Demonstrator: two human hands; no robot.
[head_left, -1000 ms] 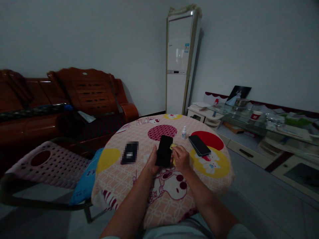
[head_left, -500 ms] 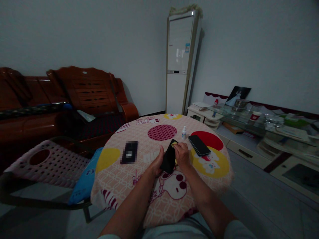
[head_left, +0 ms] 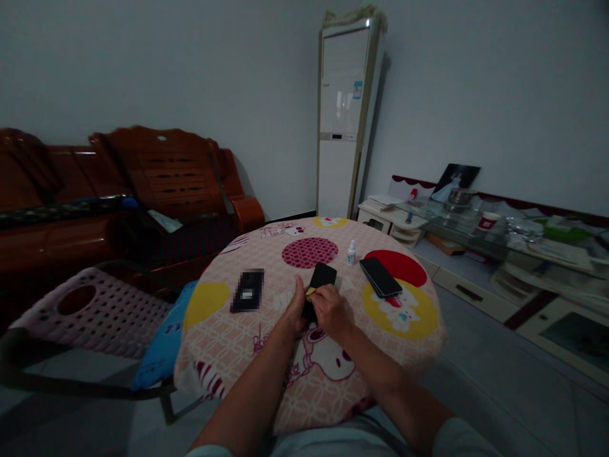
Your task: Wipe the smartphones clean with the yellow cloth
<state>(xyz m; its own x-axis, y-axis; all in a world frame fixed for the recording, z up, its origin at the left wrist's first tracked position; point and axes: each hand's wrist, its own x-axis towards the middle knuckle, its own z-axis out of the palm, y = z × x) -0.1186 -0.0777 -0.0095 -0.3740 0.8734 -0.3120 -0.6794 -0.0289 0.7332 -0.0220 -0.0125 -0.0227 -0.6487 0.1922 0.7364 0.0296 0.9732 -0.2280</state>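
My left hand [head_left: 295,310] grips the near left side of a black smartphone [head_left: 324,274], thumb pointing up along its edge. Pressed against the phone's dark face, my right hand [head_left: 330,311] pinches a small yellow cloth [head_left: 311,291]. The phone's lower part is mostly hidden behind my fingers. A small white bottle [head_left: 351,253] stands upright beyond my hands. To the right lies a second dark phone [head_left: 380,277] on the tablecloth. On the left is a dark flat item [head_left: 248,290], partly pixelated.
A patterned cloth covers the round table [head_left: 304,400]. At left stand a woven chair [head_left: 95,311] with a blue cushion [head_left: 164,346] and a wooden sofa [head_left: 166,171]. A tall white air conditioner [head_left: 340,171] is behind; a glass-topped cabinet [head_left: 457,222] runs along the right.
My right hand has slid left and slightly down across the phone with the yellow cloth. The phone's upper end now shows beyond my fingers. My left hand has hardly moved.
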